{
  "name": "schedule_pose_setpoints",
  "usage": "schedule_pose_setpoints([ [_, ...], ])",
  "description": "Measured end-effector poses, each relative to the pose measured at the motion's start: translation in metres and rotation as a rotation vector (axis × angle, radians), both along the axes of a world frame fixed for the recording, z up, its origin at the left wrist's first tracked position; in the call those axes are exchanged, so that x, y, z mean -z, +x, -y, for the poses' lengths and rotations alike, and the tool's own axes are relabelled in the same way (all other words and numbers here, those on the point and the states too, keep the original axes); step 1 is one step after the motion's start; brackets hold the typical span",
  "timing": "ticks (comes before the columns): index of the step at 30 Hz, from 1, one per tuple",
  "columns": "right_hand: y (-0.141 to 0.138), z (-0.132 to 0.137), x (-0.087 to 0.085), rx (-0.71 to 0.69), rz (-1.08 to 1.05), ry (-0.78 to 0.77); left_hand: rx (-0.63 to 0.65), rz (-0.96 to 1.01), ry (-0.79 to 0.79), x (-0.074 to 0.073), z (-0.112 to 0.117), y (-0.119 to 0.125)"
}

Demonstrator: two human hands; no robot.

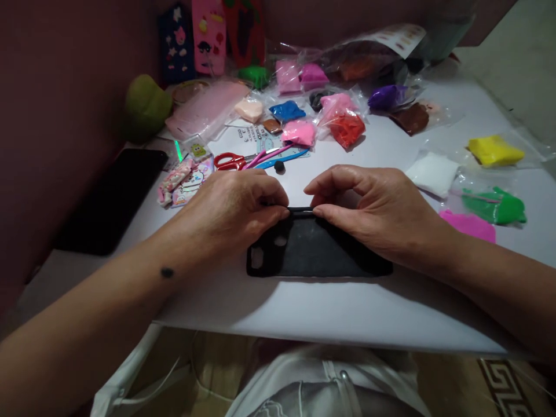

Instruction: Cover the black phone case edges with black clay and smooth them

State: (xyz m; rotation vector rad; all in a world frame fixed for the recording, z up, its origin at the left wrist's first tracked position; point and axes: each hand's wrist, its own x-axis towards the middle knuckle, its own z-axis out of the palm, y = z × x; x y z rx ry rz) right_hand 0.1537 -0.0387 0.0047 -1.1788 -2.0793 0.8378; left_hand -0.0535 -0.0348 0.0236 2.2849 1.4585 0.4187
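A black phone case (pixel 321 246) lies flat on the white table, its camera cutouts at the left end. At its far long edge my left hand (pixel 243 200) is closed, thumb and fingertips pinching the rim. My right hand (pixel 369 202) has its thumb on the same rim, a short way to the right, its fingers curled behind and the index fingertip raised off it. Between the two thumbs a thin dark strip with a pale line shows along the edge. A small black ball (pixel 279 167), perhaps clay, rests just beyond the case.
Red-handled scissors (pixel 230 161) and pink and blue tools lie behind my left hand. Several clay packets, such as a blue one (pixel 287 110) and a yellow one (pixel 495 152), spread over the back and right. A black phone-like slab (pixel 115 200) lies left. Decorated cases (pixel 209 37) stand behind.
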Motion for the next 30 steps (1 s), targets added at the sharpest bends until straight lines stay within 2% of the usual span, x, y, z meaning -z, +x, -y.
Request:
schedule_pose_setpoints([
  [6, 0.003, -0.002, -0.005, 0.012, 0.002, 0.047, -0.012, 0.014, 0.016, 0.001, 0.002, 0.001],
  [15, 0.010, -0.007, -0.011, -0.008, 0.053, -0.057, -0.011, 0.003, -0.004, 0.000, 0.001, 0.003],
  [23, 0.010, -0.006, -0.006, -0.107, 0.235, 0.081, 0.038, -0.035, -0.005, -0.003, 0.000, 0.001],
  [30, 0.010, -0.006, -0.004, -0.072, 0.213, 0.062, 0.015, -0.050, 0.014, -0.002, 0.001, 0.002],
])
